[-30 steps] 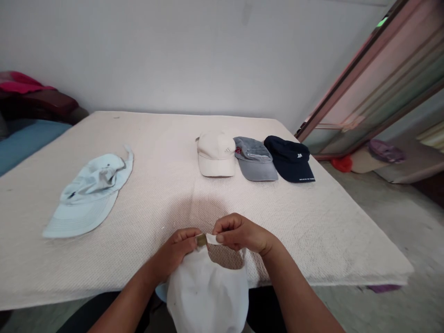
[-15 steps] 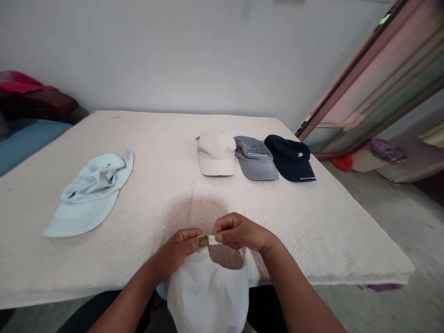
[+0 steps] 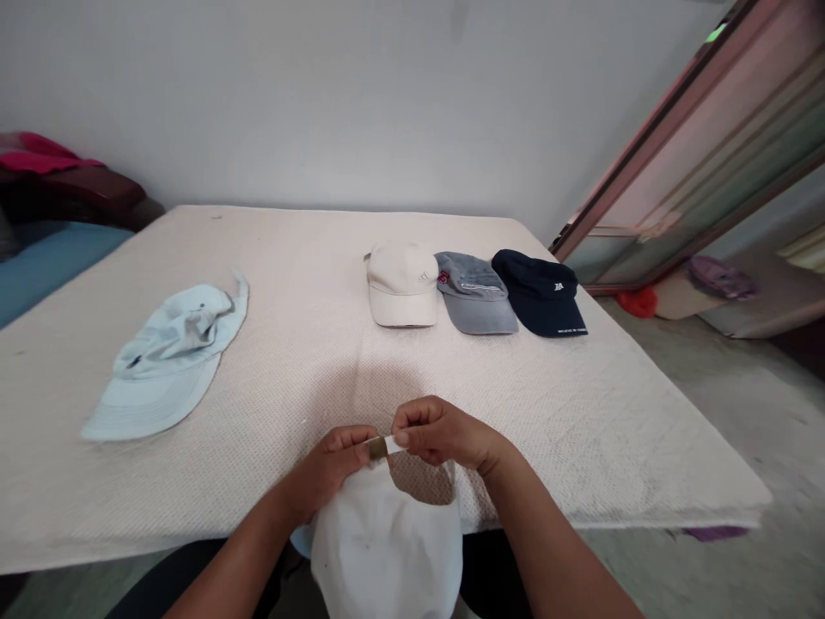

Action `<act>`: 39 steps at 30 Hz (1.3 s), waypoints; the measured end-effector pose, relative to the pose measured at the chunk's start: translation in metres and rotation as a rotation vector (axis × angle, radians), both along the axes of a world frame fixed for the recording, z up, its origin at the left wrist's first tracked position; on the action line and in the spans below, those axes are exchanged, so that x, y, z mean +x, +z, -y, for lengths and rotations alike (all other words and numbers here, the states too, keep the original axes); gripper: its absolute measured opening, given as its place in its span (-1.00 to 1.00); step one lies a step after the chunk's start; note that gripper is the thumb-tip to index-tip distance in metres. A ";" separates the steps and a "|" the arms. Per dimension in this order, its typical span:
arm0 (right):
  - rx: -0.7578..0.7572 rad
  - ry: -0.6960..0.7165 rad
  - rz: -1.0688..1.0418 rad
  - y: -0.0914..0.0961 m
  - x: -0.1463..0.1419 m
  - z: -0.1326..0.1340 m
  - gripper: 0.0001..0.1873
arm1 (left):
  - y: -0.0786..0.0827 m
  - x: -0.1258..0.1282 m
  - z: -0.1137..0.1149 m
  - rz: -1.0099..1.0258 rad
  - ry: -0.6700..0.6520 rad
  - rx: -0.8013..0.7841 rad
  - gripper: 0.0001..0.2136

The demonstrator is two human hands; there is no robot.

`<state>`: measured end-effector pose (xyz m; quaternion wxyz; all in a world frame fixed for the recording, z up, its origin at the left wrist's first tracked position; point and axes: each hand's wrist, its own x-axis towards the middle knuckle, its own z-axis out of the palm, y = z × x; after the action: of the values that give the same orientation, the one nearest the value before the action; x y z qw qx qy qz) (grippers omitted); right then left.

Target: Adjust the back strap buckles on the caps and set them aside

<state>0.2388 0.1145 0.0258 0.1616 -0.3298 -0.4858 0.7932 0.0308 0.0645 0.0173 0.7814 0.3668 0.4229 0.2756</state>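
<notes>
A white cap (image 3: 387, 550) hangs over the table's near edge with its back opening facing up. My left hand (image 3: 332, 468) pinches the metal buckle (image 3: 375, 447) at the left end of the cap's back strap. My right hand (image 3: 442, 434) pinches the white strap end right beside the buckle. Both hands are closed and almost touch over the strap.
A pale blue cap (image 3: 164, 357) lies at the left of the cloth-covered table (image 3: 290, 344). A cream cap (image 3: 400, 284), a grey cap (image 3: 473, 292) and a navy cap (image 3: 540, 292) sit in a row at the far right. A leaning window frame (image 3: 676, 155) stands at the right.
My right hand has slid a little to the left, so the white strap end has moved closer into the buckle. The left hand holds still.
</notes>
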 end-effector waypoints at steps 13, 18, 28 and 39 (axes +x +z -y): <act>-0.027 -0.021 0.015 -0.004 -0.005 0.001 -0.83 | -0.004 0.001 -0.002 -0.001 0.018 -0.014 -0.85; -0.054 -0.032 -0.046 -0.002 -0.007 0.002 -0.83 | -0.004 0.001 -0.002 -0.002 0.022 -0.002 -0.84; -0.069 -0.009 -0.198 -0.002 -0.018 0.005 -0.70 | -0.007 0.003 0.000 0.061 0.062 -0.065 -0.81; -0.032 -0.030 -0.054 0.000 0.001 0.008 -0.77 | 0.006 -0.005 -0.002 0.252 0.173 -0.069 -0.83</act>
<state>0.2394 0.1064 0.0259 0.1812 -0.3180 -0.4635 0.8070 0.0262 0.0663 0.0232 0.8138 0.2644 0.3607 0.3712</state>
